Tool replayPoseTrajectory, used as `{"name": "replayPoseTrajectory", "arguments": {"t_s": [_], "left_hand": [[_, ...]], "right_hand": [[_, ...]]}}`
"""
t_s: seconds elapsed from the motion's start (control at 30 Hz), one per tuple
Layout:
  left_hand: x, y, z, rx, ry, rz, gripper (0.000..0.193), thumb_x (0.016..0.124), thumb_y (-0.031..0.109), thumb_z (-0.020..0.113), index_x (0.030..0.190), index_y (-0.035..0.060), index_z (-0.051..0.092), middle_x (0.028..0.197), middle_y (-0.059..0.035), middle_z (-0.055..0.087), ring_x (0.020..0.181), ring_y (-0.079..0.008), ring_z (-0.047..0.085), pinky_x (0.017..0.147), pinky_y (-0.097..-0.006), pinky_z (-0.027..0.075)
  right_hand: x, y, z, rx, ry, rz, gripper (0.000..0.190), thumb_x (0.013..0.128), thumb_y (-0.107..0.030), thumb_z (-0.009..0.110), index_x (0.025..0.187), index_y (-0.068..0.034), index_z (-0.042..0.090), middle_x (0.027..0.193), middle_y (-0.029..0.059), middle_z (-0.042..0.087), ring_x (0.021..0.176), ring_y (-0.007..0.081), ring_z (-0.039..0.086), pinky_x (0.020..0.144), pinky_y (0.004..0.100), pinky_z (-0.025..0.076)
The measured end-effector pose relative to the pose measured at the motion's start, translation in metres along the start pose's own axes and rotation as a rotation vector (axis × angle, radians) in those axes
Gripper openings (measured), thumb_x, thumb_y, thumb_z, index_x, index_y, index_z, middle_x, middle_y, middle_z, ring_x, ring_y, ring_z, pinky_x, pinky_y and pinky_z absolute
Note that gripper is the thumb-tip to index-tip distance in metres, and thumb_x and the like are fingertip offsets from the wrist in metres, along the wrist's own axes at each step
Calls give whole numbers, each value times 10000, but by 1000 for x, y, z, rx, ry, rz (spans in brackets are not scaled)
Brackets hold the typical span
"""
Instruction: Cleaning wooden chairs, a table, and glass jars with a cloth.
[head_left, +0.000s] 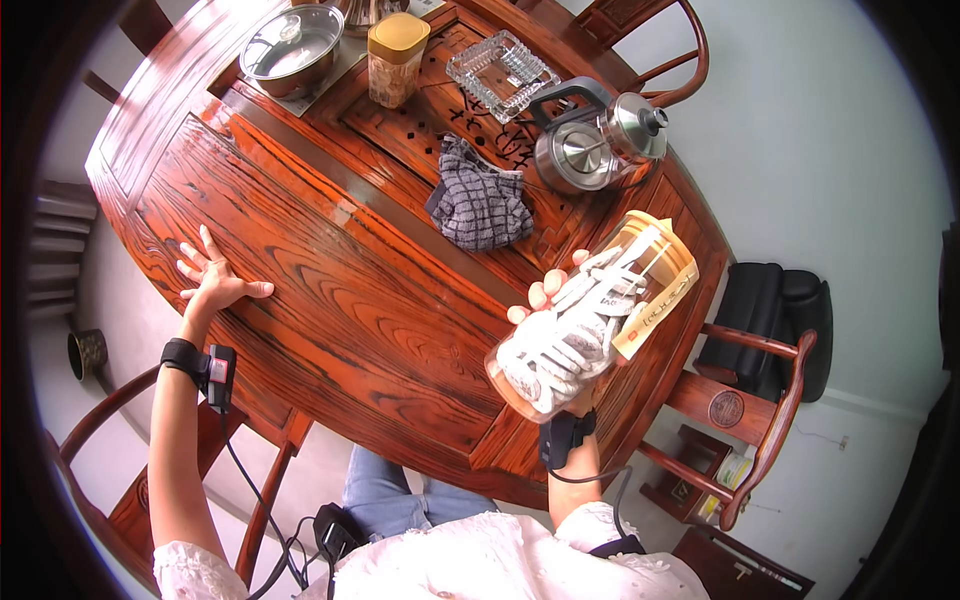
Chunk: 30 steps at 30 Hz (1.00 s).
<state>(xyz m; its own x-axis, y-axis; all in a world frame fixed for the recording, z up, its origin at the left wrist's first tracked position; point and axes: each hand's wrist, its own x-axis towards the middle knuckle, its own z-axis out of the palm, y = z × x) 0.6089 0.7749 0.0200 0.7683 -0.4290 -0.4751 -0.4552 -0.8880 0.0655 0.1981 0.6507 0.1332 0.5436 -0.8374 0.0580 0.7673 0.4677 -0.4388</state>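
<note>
My right hand (547, 292) grips a clear cylindrical jar (574, 322), tilted, with its yellowish lid towards the upper right. Small white paper-wrapped pieces fill much of it, and a paper strip (654, 319) bearing writing runs down from the lid. Part of this hand is hidden behind the jar. Over at the left edge of the carved wooden table (360, 322), my left hand (216, 279) lies with fingers spread and holds nothing. Beyond the jar, a crumpled grey checked cloth (484, 199) rests on the table.
A glass kettle (581, 154) with a steel lid stands at the right, beside a square glass ashtray (501, 75). Farther back are a yellow-lidded container (396, 64) and a lidded metal pot (291, 56). Wooden chairs (750, 405) surround the table; cables (259, 480) hang from my wrist devices.
</note>
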Motion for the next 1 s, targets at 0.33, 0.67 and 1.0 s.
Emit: {"name": "replayPoseTrajectory", "arguments": {"t_s": [0.33,0.67,1.0], "left_hand": [[-5,6,-7,-38,-44,14,1573,379,448,923,1431,180,-214,1438,-308,-257,1329,-505,-217,956,-747,26],[-3,6,-5,-43,-66,5,1575,363,423,932,1439,186,-194,1440,-288,-274,1328,-491,-235,964,-736,7],[2,3,0,-26,-31,-9,1536,391,380,934,1451,218,-165,1456,-282,-244,1340,-492,-200,971,-735,16]], "right_hand": [[-13,1,32,186,-75,175,434,937,-383,469,1288,-149,366,851,73,520,757,207,524,685,451,451],[-17,3,31,341,-224,312,436,938,-392,471,1297,-170,363,877,104,549,786,236,566,680,469,454],[-17,6,31,314,-174,335,601,840,-494,572,1260,-100,399,900,107,558,818,252,580,734,461,482]]}}
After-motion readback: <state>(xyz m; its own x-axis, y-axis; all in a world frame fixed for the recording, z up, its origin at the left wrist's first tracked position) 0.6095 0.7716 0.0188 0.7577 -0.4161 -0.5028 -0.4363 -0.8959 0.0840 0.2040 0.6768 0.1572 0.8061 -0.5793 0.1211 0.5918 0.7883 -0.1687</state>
